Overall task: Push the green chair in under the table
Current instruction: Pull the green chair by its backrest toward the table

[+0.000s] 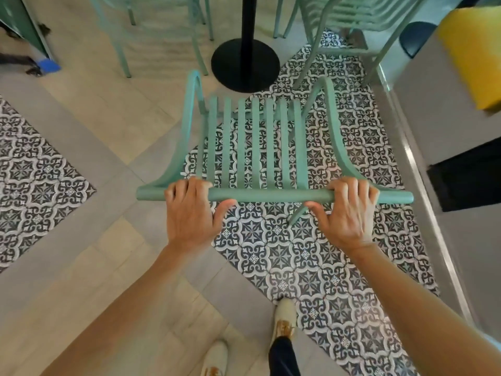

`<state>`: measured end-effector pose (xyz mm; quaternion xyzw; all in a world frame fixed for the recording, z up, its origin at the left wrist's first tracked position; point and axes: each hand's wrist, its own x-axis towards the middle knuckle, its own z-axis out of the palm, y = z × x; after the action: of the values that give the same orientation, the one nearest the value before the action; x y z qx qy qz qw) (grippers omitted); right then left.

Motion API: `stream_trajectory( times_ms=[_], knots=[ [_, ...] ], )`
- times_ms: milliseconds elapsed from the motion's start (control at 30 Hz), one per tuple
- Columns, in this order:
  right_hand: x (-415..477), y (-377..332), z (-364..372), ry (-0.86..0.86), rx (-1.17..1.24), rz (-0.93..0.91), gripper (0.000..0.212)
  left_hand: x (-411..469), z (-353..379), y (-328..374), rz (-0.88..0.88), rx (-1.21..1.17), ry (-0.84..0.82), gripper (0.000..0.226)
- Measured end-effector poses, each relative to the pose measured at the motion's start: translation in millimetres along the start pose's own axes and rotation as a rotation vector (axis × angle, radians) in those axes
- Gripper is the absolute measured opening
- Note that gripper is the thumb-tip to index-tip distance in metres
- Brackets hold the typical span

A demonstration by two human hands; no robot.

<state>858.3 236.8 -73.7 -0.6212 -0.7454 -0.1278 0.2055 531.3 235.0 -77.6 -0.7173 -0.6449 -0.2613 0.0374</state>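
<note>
A mint-green slatted chair (268, 147) stands in front of me, seen from above and behind. Its round top rail runs left to right across the middle of the view. My left hand (189, 210) is wrapped over the rail's left part and my right hand (344, 210) over its right part, thumbs underneath. Just beyond the chair's front edge rises the table's black post on a round black base (245, 65). The tabletop itself is not in view.
Two more green chairs stand beyond, one at the far left (151, 31) and one at the far right (349, 25). A grey bench with a yellow cushion (474, 55) runs along the right. The floor mixes patterned tiles and plain slabs. My shoes (283, 321) show below.
</note>
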Motion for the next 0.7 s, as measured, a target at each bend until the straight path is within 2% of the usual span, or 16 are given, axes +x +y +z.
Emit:
stream_trajectory(
  times_ms=[233,467,700],
  knots=[
    [79,63,36,-0.014,0.062,-0.05,0.068,70,39,35,-0.069,0.082,0.0,0.052],
    [152,101,71,-0.02,0.065,-0.081,0.067,136,77,44,-0.117,0.164,-0.035,0.061],
    [223,127,108,-0.007,0.084,-0.121,0.067,201,109,41,-0.14,0.193,-0.001,0.064]
  ],
)
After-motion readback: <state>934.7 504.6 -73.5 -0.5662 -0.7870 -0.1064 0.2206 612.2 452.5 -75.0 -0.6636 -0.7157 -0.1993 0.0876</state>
